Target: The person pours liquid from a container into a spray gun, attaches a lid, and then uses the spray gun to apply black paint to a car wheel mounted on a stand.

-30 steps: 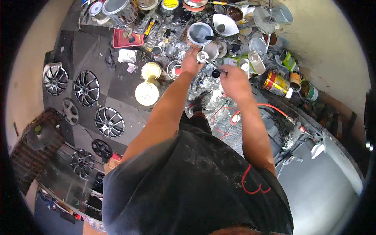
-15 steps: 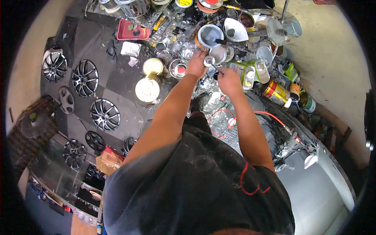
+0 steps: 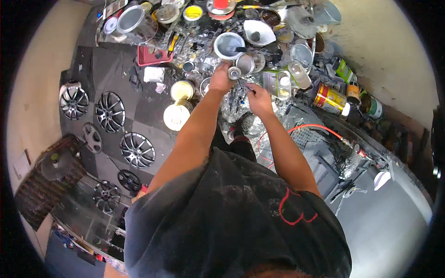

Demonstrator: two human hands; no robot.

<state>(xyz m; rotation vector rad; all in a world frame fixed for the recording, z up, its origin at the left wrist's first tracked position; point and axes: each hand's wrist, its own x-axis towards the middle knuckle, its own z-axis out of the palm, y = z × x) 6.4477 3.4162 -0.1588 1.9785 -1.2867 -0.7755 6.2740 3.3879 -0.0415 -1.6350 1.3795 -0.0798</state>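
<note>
My left hand (image 3: 221,78) is closed around a small, round, pale cup (image 3: 234,72) with a ringed opening. Close beside it, my right hand (image 3: 259,99) grips a slim grey tool (image 3: 244,84) whose tip reaches to the cup's edge; its exact kind is too small to tell. Just beyond the cup stands a clear round tub (image 3: 245,64). Farther back is a white bucket (image 3: 229,46) with grey contents and a dark-handled brush (image 3: 236,49) lying across it. A green-labelled clear container (image 3: 276,83) lies to the right of my hands.
Paint cans (image 3: 176,116) stand left of my left forearm. A red tray (image 3: 153,55) and several wheel covers (image 3: 137,149) lie farther left. On the right are a yellow-and-red can (image 3: 329,97), an orange hose (image 3: 315,125) and a grey panel (image 3: 371,222).
The view has shifted, showing more of the far bench. Both hands stay close together at the cup, and the tool still reaches toward it.
</note>
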